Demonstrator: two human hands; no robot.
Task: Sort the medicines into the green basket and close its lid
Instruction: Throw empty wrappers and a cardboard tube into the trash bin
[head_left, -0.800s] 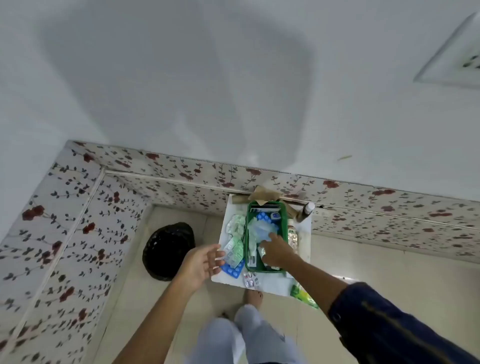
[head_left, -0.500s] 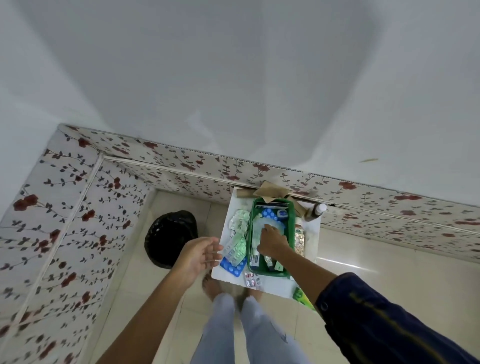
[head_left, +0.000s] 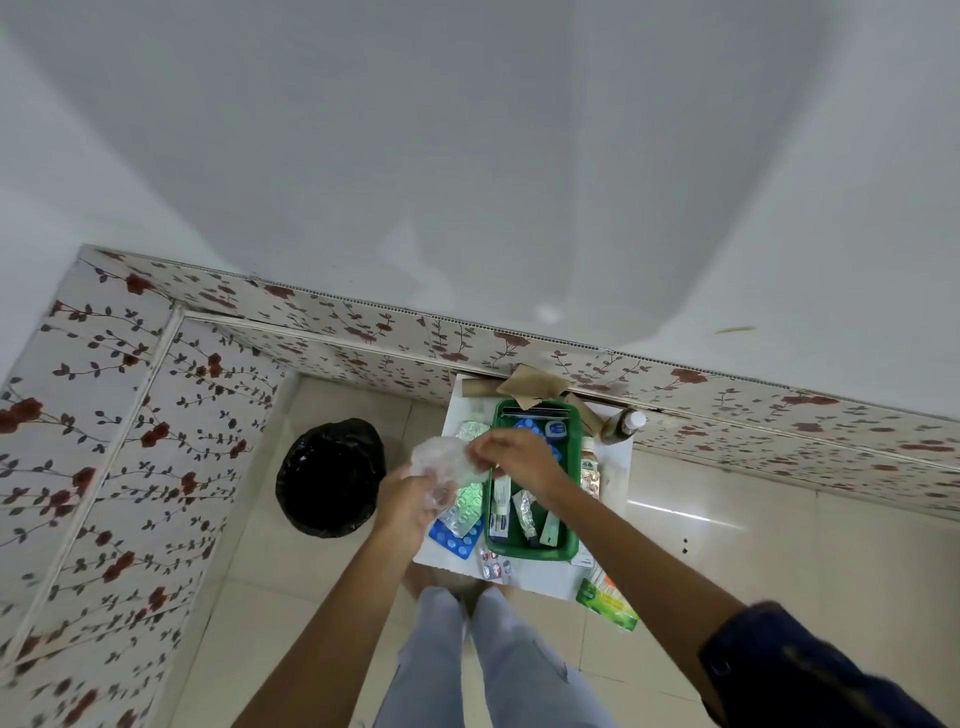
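The green basket (head_left: 570, 545) sits open on a small white table (head_left: 540, 574) against the flowered wall, holding tubes, a small jar and blue blister strips. Both hands hold a crumpled clear plastic bag (head_left: 445, 457) above the table's left side. My left hand (head_left: 413, 501) grips its lower part. My right hand (head_left: 519, 457) pinches its upper edge, over the basket's left rim. Silver-green blister strips (head_left: 470, 501) and a blue blister strip (head_left: 454, 543) lie on the table left of the basket. No lid can be made out.
A black bin bag (head_left: 330, 475) stands on the floor left of the table. A brown bottle with a white cap (head_left: 623, 426) and brown paper (head_left: 532, 387) are behind the basket. Small red pill strips (head_left: 493, 564) and green packets (head_left: 608, 605) lie at the table's front.
My right hand has lifted the clear plastic bag out of the basket and moved it left. My left hand has come up from beside the table and taken hold of it.
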